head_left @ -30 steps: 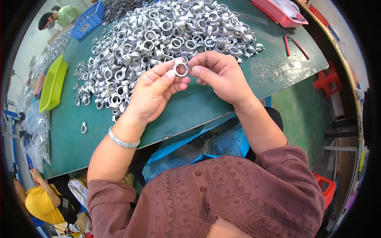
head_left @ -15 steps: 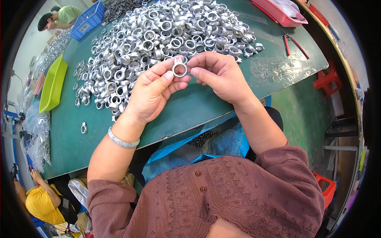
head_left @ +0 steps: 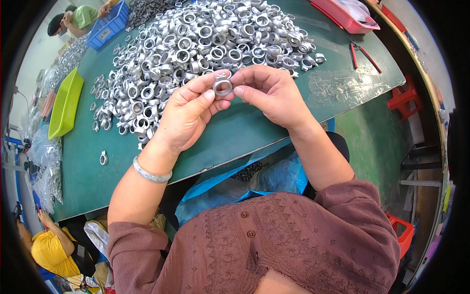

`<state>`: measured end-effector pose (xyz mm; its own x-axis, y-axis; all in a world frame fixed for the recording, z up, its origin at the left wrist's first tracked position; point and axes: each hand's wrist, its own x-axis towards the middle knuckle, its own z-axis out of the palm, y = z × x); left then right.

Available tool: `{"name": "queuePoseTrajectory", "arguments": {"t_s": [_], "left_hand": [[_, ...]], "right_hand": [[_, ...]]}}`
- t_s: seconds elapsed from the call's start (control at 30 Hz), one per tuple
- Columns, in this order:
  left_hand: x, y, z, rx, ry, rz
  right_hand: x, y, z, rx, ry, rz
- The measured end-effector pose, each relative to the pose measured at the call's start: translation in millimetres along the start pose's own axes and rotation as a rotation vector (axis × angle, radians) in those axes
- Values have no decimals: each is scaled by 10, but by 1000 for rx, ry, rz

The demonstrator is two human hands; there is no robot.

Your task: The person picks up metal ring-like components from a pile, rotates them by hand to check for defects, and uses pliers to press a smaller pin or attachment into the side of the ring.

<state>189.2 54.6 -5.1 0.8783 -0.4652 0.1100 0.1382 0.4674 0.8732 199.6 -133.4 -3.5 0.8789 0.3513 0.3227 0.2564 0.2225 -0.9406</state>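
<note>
At the far left, a shallow lime-green plastic tray [head_left: 63,105] sits on the dark green counter [head_left: 235,142], with crumpled clear plastic bags [head_left: 46,169] hanging off the edge just beside it. A single small silver metal ring [head_left: 103,158] lies alone on the counter, apart from the rest. Behind it spreads a big heap of silver metal ring fittings [head_left: 196,44], covering much of the counter's far side, with a blue plastic crate [head_left: 108,24] at its back left corner.

The left hand [head_left: 188,115], a pale bangle [head_left: 151,174] on its wrist, is raised over the near edge of the heap, its thumb and fingers pinching a short silver metal ring fitting [head_left: 223,86]. The fitting sits in the air between both hands, opening facing up toward the viewer. The right hand [head_left: 271,90] grips the same fitting from the other side with its fingertips, knuckles curled.

Below the counter edge, a blue plastic bag [head_left: 245,183] rests in the person's lap. Further right, red-handled pliers [head_left: 361,51] lie on the counter, and a pink-red plastic tray [head_left: 350,14] sits at the far right corner.
</note>
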Motion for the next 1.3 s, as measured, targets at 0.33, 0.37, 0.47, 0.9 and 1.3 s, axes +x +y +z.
{"name": "queuePoseTrajectory", "arguments": {"t_s": [0.33,0.37,0.47,0.9,1.3], "left_hand": [[-17,-3,-10,-18,-22,-17],[-9,2,-6,-16,-17,-18],[-6,-15,6,-16,-12,-18],[-65,-83,109,515,26,50],[-69,-103,88,755,-68,193]], "right_hand": [[-18,-17,-4,-33,-52,79],[-8,-11,-4,-36,-51,73],[3,34,-4,1,-22,53],[1394,-456,-377,-505,-93,333],[3595,119,-773,-59,312,206]]}}
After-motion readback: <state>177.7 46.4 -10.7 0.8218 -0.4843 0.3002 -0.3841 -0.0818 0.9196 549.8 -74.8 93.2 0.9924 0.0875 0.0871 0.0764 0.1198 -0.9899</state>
